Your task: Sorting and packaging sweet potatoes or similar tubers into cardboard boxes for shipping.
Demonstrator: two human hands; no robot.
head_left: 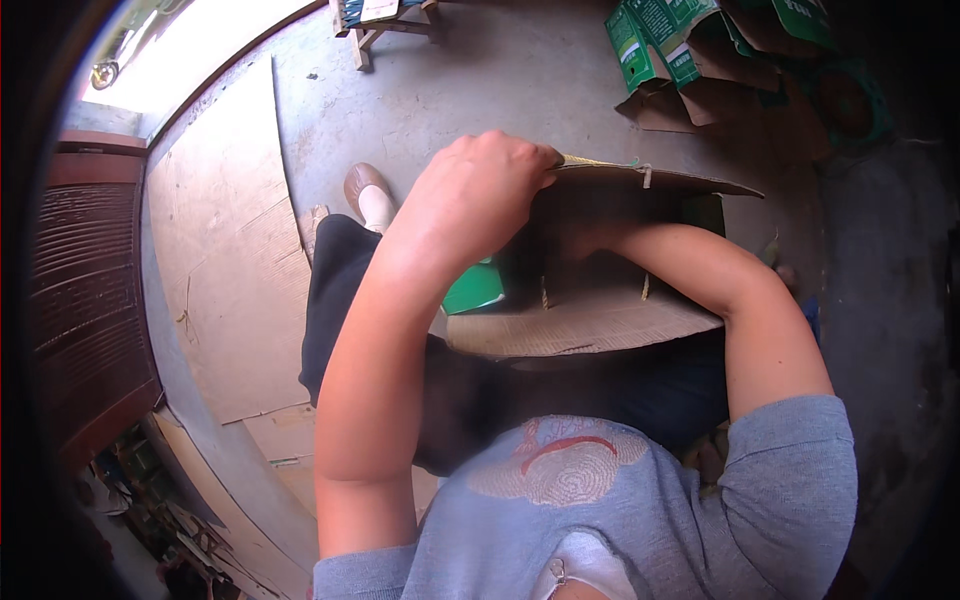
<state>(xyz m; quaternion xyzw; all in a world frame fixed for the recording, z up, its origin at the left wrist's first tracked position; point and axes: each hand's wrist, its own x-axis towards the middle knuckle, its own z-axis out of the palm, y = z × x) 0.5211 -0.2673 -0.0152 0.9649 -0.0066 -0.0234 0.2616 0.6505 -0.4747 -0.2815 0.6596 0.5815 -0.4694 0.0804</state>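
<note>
On my lap lies a cardboard box (600,330), its mouth spread open, with brown inner walls and a green outer side (474,287). Short yellowish cord pieces (645,287) hang from holes in its walls. My left hand (490,185) is closed round the far rim at the box's left corner, fingers hooked over the edge. Reaching in from the right, my right hand (583,240) is inside the box. Its fingers are lost in the dark interior, so whether they hold anything is hidden.
Flattened cardboard (225,250) covers the floor at left, beside a brown slatted wooden panel (90,280). Green cartons (665,60) stand at the far right. A small wooden stool (385,22) is at the top. My brown shoe (366,183) shows past my left knee.
</note>
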